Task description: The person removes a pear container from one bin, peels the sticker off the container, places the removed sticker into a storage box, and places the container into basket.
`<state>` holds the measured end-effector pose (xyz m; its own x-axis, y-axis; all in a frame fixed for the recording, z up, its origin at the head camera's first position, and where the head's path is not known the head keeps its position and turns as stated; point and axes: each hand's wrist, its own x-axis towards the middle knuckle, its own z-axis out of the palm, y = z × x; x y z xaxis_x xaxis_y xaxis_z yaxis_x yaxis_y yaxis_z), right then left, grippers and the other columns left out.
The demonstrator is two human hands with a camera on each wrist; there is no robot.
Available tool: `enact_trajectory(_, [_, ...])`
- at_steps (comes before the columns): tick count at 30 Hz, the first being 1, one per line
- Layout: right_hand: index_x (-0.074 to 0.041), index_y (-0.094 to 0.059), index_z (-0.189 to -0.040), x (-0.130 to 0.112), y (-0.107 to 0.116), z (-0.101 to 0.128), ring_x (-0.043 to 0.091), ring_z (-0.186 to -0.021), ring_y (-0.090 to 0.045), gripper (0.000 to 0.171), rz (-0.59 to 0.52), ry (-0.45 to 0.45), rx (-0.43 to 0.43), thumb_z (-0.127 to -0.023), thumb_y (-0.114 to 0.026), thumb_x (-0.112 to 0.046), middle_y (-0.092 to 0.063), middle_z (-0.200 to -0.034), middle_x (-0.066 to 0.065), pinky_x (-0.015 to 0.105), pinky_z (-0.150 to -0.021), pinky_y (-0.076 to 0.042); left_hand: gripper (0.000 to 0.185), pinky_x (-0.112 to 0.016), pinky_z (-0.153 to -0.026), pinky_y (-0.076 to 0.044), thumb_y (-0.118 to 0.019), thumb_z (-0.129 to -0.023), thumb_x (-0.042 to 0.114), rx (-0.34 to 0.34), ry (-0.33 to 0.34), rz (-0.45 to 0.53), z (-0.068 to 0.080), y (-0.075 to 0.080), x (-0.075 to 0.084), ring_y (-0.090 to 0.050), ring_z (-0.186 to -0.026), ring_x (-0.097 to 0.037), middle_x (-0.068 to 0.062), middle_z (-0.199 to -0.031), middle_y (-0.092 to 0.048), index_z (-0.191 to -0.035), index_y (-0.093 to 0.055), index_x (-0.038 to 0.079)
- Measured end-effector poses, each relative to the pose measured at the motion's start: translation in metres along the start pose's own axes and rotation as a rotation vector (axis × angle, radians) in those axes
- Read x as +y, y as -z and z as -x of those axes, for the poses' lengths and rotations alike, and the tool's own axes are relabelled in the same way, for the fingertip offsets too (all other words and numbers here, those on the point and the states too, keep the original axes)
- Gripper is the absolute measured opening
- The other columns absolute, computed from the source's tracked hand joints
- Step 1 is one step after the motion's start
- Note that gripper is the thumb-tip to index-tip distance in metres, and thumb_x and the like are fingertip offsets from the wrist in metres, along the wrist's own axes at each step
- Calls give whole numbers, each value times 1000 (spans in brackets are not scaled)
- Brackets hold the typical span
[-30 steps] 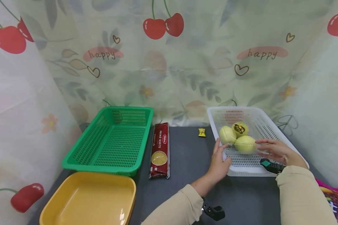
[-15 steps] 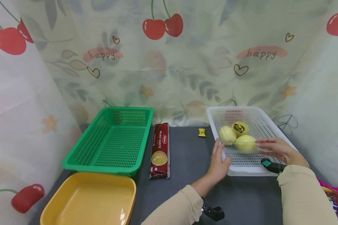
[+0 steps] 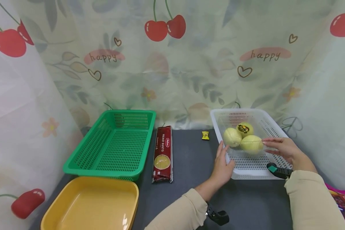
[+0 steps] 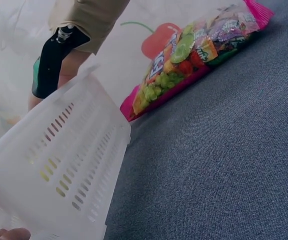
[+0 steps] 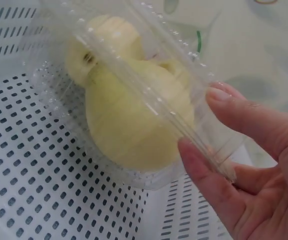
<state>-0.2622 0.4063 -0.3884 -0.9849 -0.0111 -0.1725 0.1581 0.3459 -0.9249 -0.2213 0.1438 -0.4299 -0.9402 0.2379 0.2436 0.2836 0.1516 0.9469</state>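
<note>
A clear plastic clamshell box point(image 5: 158, 105) holds three pale yellow-green fruits point(image 3: 251, 143), one with a black sticker on top. It sits inside the white perforated basket point(image 3: 264, 171) at the right. My right hand point(image 3: 290, 151) pinches the box's right edge, thumb and fingertips on the plastic in the right wrist view. My left hand point(image 3: 222, 167) holds the basket's left rim near the front corner, fingers along the rim and thumb spread apart. Only a fingertip point(image 4: 11, 234) of it shows in the left wrist view, beside the basket wall.
A green basket point(image 3: 103, 171) stands at the left, with a yellow tray point(image 3: 135, 191) in front of it. Between the baskets lie a red spaghetti packet point(image 3: 162, 153) and a small yellow wrapped sweet point(image 3: 205, 135). A colourful candy bag point(image 4: 178, 65) lies at the right. Printed curtains enclose the table.
My right hand has risen slightly with the near right edge of the clear box, and the front fruit sits a little higher. My left hand keeps its place on the basket rim.
</note>
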Motion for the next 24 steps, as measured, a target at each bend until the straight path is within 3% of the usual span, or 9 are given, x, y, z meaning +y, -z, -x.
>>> enact_trajectory(9, [-30,-66,-90,-7,1,5,-6,-81,-60,5,13,15,63,-85,-67,-33,-62,-85,-26,29,-81,-55,57,-36,-113,-28,-49,-83,2,-12,4,3,1,-1,-1,-25,-140,-22,-3,-156,-18,-139,-40,1])
enact_trajectory(19, [-34,-67,-84,-20,-1,12,-6,-80,-58,10,-42,13,83,-88,-64,-26,-62,-83,-26,22,-74,-56,57,-38,-112,-28,-49,-84,2,-17,-8,4,-1,1,0,-25,-140,-23,-3,-156,-17,-139,-39,3])
enact_trajectory(24, [-31,-69,-84,-19,-3,18,-5,-79,-60,12,-84,41,95,-89,-63,-22,-63,-83,-25,22,-72,-56,57,-39,-113,-28,-50,-83,2,-16,2,-5,-1,2,-1,-26,-140,-23,-3,-156,-17,-139,-40,3])
